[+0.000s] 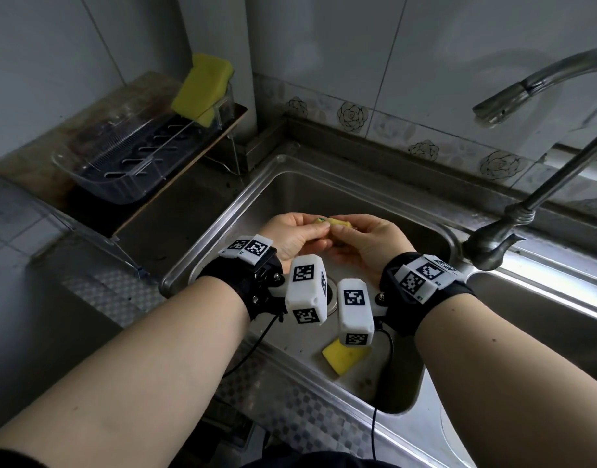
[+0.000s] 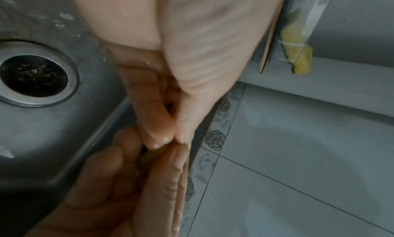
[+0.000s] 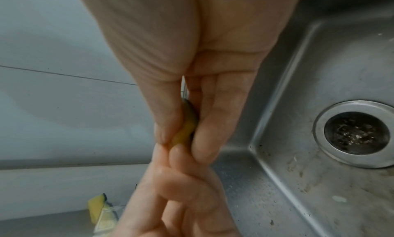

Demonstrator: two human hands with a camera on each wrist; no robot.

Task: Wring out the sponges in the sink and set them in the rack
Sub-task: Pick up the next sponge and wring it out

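Over the steel sink (image 1: 385,204), both hands squeeze one yellow sponge with a dark scouring side (image 1: 336,223). My left hand (image 1: 299,233) grips its left end and my right hand (image 1: 361,236) grips its right end; the sponge is mostly hidden between the fingers. In the right wrist view a strip of that sponge (image 3: 185,131) shows between thumb and fingers. A second yellow sponge (image 1: 345,357) lies flat on the sink floor near the front. A third yellow sponge (image 1: 202,87) stands tilted in the clear plastic rack (image 1: 98,179) at the back left.
The rack stands on a dark board (image 1: 148,204) left of the sink. A metal faucet (image 1: 526,92) arches over the right side, its base at the sink's right rim. The drain (image 2: 34,73) lies under the wrists. Tiled wall behind.
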